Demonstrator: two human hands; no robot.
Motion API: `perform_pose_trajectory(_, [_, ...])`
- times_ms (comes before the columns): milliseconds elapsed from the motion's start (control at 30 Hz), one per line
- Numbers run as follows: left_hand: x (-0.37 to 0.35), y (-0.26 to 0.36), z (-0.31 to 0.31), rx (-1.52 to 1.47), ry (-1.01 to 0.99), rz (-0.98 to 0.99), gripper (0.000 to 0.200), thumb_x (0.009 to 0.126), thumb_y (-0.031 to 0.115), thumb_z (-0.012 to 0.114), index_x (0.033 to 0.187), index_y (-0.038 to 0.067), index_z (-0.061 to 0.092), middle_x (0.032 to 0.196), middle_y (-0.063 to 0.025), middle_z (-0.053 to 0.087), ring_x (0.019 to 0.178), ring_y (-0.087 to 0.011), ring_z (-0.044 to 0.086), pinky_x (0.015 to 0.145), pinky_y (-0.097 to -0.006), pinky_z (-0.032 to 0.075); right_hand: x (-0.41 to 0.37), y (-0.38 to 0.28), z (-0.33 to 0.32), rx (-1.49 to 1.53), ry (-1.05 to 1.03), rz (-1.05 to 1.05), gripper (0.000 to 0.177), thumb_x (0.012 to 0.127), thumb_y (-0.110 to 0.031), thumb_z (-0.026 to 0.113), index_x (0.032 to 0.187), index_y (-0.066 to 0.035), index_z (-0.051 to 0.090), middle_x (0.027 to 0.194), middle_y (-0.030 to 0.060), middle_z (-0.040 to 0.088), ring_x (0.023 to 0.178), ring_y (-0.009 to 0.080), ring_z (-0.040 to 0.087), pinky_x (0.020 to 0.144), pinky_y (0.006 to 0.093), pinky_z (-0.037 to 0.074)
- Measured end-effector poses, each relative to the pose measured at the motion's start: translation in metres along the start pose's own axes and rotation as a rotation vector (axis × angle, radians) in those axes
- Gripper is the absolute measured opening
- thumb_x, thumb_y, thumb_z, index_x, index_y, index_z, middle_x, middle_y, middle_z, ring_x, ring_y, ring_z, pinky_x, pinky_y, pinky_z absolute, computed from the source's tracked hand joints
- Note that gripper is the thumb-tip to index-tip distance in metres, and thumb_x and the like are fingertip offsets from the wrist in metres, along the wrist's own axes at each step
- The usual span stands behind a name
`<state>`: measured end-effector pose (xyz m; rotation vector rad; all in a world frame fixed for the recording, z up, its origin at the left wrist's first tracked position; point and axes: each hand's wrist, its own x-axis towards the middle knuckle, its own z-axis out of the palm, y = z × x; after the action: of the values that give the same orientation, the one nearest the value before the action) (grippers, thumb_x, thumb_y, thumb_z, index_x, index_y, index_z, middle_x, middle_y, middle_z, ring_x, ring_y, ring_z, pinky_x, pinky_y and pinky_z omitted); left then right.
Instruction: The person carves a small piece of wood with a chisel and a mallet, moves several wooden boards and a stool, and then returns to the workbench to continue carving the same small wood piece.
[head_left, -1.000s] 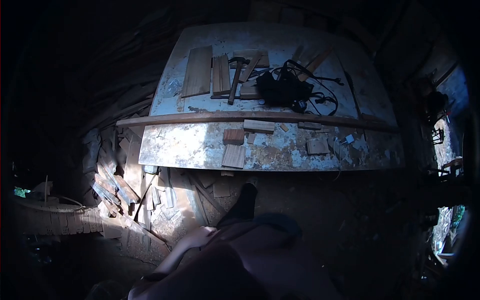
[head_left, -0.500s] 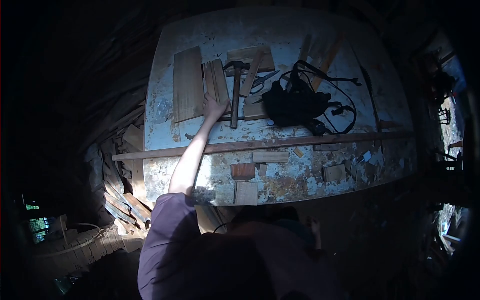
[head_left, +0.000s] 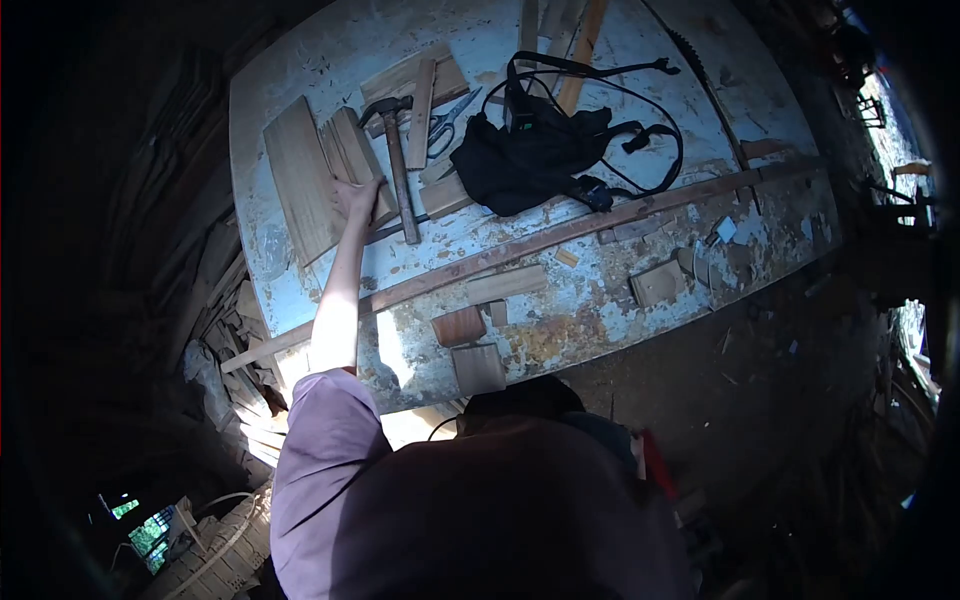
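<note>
My left hand (head_left: 356, 198) reaches over the worn table and grips the near end of a narrow wooden board (head_left: 352, 150), its fingers bent round the edge. A wide flat board (head_left: 302, 185) lies just left of it. To the right rests a hammer (head_left: 400, 170), its head pointing away from me. Beside the hammer are a thin wood strip (head_left: 421, 115) and a pair of scissors (head_left: 442, 132). A black bag with straps (head_left: 525, 160) lies further right. My right hand does not show.
A long wooden bar (head_left: 520, 243) crosses the table (head_left: 590, 340). Nearer me lie small wood blocks (head_left: 458, 326) and offcuts (head_left: 655, 284). A saw (head_left: 700, 85) is at the far right. Scrap wood is heaped left of the table.
The view has turned and shifted, so the table appears tilted and further left. My left hand stays at the narrow board's near end.
</note>
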<state>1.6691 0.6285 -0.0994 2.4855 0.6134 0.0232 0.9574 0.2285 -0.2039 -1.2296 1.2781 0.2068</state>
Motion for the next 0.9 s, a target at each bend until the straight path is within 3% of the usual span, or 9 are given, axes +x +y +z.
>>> perform_pose_trajectory(100, [0.019,-0.018,-0.038,-0.357,-0.041,-0.031,0.098,0.062,0.032,0.084,0.137,-0.003,0.032,0.128,-0.0237,0.051,0.112,-0.0328,0.056,0.095,-0.0438,0.047,-0.007,0.028,0.005,0.191,0.038,0.019,0.036,0.092,-0.034,0.062,0.113,-0.005,0.061,0.087,0.0070,0.066,0.074,0.0165,0.063,0.062,0.0281,0.051])
perform_pose_trajectory(200, [-0.004,-0.009,-0.123,-0.953,-0.597,-0.240,0.060,0.075,0.028,0.078,0.122,-0.001,0.053,0.111,-0.0132,0.064,0.099,-0.0271,0.064,0.088,-0.0401,0.052,-0.019,0.038,0.003,0.132,0.074,0.188,0.037,0.092,-0.036,0.060,0.113,-0.005,0.059,0.087,0.0080,0.066,0.072,0.0161,0.064,0.058,0.0266,0.050])
perform_pose_trajectory(333, [-0.108,0.002,-0.183,-1.206,-0.645,-0.314,0.044,0.082,0.027,0.071,0.116,0.003,0.059,0.104,-0.0105,0.067,0.094,-0.0236,0.066,0.082,-0.0368,0.055,0.009,0.108,-0.023,0.056,0.013,0.139,0.036,0.093,-0.036,0.058,0.112,-0.005,0.059,0.089,0.0081,0.067,0.069,0.0146,0.064,0.052,0.0250,0.047])
perform_pose_trajectory(433, [-0.170,-0.023,-0.181,-1.377,-0.796,-0.185,0.038,0.090,0.029,0.059,0.120,0.004,0.058,0.109,-0.0126,0.066,0.094,-0.0254,0.066,0.083,-0.0378,0.055,-0.003,0.085,-0.041,-0.108,-0.013,0.163,0.035,0.093,-0.035,0.058,0.111,-0.005,0.059,0.089,0.0081,0.067,0.069,0.0142,0.064,0.052,0.0249,0.047])
perform_pose_trajectory(500, [-0.200,-0.045,-0.151,-0.918,-0.633,0.396,0.041,0.094,0.033,0.050,0.122,0.004,0.057,0.115,-0.0150,0.065,0.099,-0.0269,0.066,0.087,-0.0407,0.053,-0.008,0.069,-0.057,-0.211,0.001,0.185,0.034,0.094,-0.034,0.057,0.111,-0.005,0.059,0.089,0.0081,0.067,0.068,0.0139,0.064,0.052,0.0249,0.047])
perform_pose_trajectory(533, [-0.264,-0.003,-0.167,-1.548,-1.085,-0.128,0.046,0.093,0.036,0.052,0.124,0.003,0.056,0.116,-0.0153,0.064,0.101,-0.0270,0.065,0.091,-0.0418,0.052,-0.009,0.061,-0.065,-0.253,0.021,0.197,0.034,0.094,-0.033,0.057,0.111,-0.005,0.059,0.090,0.0081,0.067,0.068,0.0137,0.064,0.052,0.0249,0.047])
perform_pose_trajectory(567, [-0.296,-0.003,-0.148,-1.575,-1.064,-0.148,0.046,0.093,0.036,0.053,0.124,0.003,0.056,0.116,-0.0149,0.065,0.102,-0.0268,0.065,0.091,-0.0416,0.051,-0.013,0.045,-0.075,-0.093,0.001,0.088,0.032,0.095,-0.031,0.055,0.110,-0.004,0.060,0.090,0.0077,0.067,0.069,0.0133,0.064,0.055,0.0240,0.048])
perform_pose_trajectory(800, [-0.546,0.036,-0.028,-0.801,-1.699,-0.208,0.061,0.086,0.035,0.065,0.134,0.004,0.046,0.118,-0.0130,0.062,0.105,-0.0230,0.063,0.089,-0.0373,0.052,-0.141,-0.108,-0.134,0.139,-0.213,-0.415,0.065,0.097,-0.050,0.047,0.140,-0.002,0.040,0.126,0.0097,0.059,0.111,0.0169,0.059,0.090,0.0311,0.048])
perform_pose_trajectory(900, [-0.700,0.069,-0.016,-0.562,-1.975,0.172,0.061,0.087,0.028,0.064,0.139,0.002,0.043,0.126,-0.0100,0.056,0.114,-0.0163,0.054,0.096,-0.0284,0.042,-0.179,-0.077,-0.162,0.310,-0.275,-0.310,0.084,0.092,-0.060,0.049,0.148,-0.003,0.022,0.135,0.0151,0.050,0.117,0.0229,0.056,0.094,0.0360,0.046])
